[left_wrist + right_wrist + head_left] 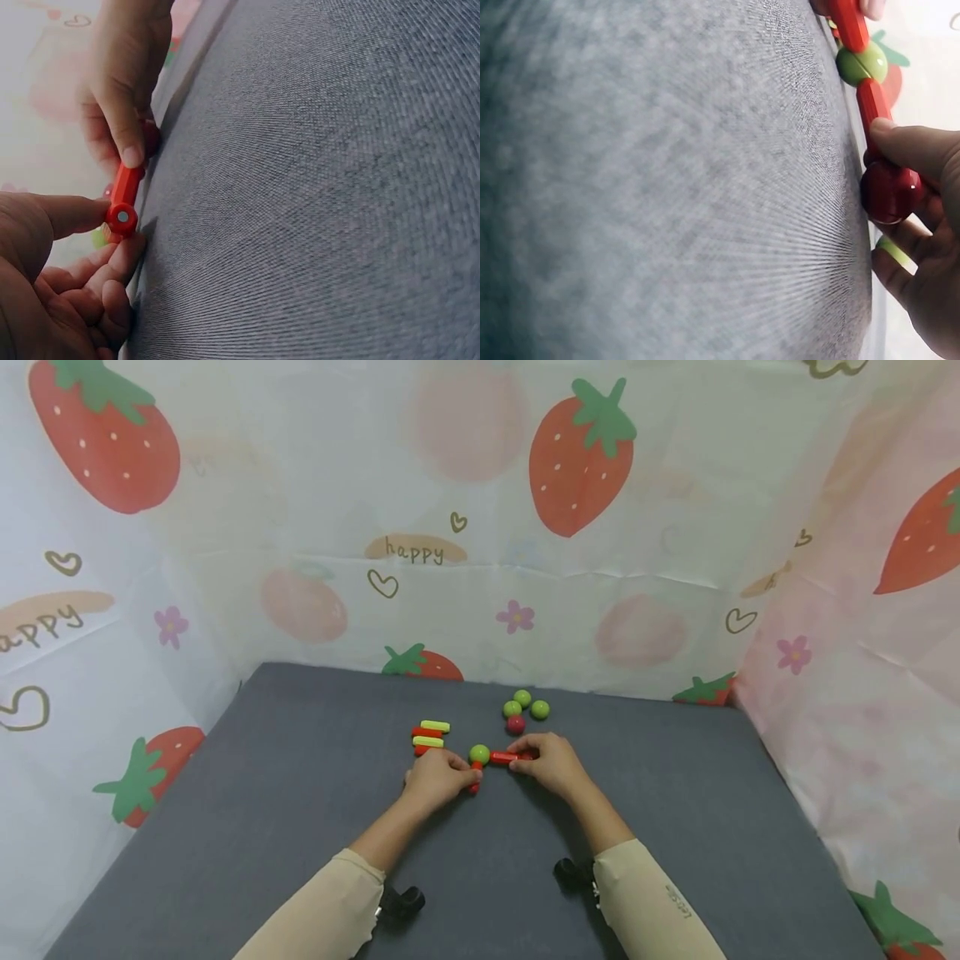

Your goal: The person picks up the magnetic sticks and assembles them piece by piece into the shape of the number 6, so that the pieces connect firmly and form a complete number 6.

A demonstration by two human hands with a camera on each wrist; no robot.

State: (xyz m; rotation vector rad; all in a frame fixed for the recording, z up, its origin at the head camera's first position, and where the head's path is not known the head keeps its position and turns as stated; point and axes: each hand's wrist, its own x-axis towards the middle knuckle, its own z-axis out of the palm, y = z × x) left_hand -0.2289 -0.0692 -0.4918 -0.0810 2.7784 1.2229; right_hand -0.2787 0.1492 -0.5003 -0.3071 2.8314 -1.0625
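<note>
Left hand (437, 779) pinches a red toy rod (474, 789) at the green ball's (479, 753) six o'clock; right hand (553, 764) pinches a second red rod (500, 758) at three o'clock, dark-red ball (892, 191) by its outer end!

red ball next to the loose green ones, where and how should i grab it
Probably pinch the red ball across its left and right sides at mid-height, from above and the near side: it is round, a green ball sits close behind it, and the right hand, holding a red stick, is on its near side.
</note>
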